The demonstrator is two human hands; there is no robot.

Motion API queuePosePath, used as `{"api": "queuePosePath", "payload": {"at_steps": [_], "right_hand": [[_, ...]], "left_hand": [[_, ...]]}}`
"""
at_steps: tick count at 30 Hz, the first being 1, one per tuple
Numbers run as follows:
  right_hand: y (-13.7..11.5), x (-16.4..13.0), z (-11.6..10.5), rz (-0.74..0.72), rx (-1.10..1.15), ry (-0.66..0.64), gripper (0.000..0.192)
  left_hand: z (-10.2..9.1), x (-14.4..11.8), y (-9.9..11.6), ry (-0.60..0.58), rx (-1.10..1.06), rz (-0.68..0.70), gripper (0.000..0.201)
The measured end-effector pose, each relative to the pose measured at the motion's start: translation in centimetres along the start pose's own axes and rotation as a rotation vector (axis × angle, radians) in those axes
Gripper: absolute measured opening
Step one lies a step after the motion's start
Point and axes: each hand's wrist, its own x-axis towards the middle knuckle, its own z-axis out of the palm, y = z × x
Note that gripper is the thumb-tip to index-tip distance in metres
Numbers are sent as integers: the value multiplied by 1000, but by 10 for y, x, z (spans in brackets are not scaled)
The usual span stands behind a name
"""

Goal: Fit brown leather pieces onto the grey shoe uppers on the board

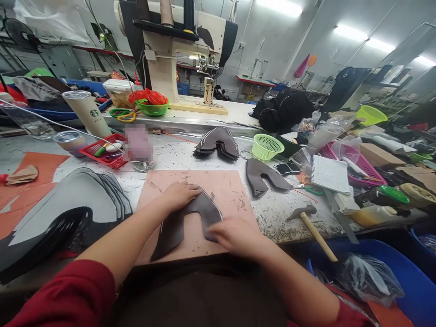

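A dark grey, arch-shaped leather-like piece [195,211] lies flat on a pinkish board [228,181], its two legs toward me. My left hand [182,195] rests on the upper left of the arch, fingers laid out over its top edge. At the right leg is my right hand [236,234], smeared by motion; its fingertips are at the outer edge, and whether they grip it is unclear. Behind the board sits a stack of similar arched pieces [218,141] with pale edge lines. More arched pieces [264,175] lie to the right.
A hammer [315,231] lies at the right front edge, above a blue bin [364,254]. Large grey-and-black layered pieces [68,200] are stacked at left. Behind them stand a red basket [105,152] and a tumbler [86,113]. A sewing machine [160,63] rises at the back; a green basket [267,147] stands rightward.
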Motion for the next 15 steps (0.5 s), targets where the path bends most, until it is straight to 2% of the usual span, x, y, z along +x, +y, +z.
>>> {"api": "queuePosePath", "payload": {"at_steps": [3,5,9,12,15], "right_hand": [[8,42,4,25,133,306,44],[16,72,16,49,185,405,49],[28,108,45,98,119,374,52],[30,112,55,110,1,316,49],[28,108,55,136,-68,276,47]], "left_hand": [[6,-11,1,65,17,-2,35],[9,-16,3,101,25,-2,37],[10,-22,9,150,37,7,39],[11,-33,13,157,48,5,39],[17,-58,17,123,37,28,48]]}}
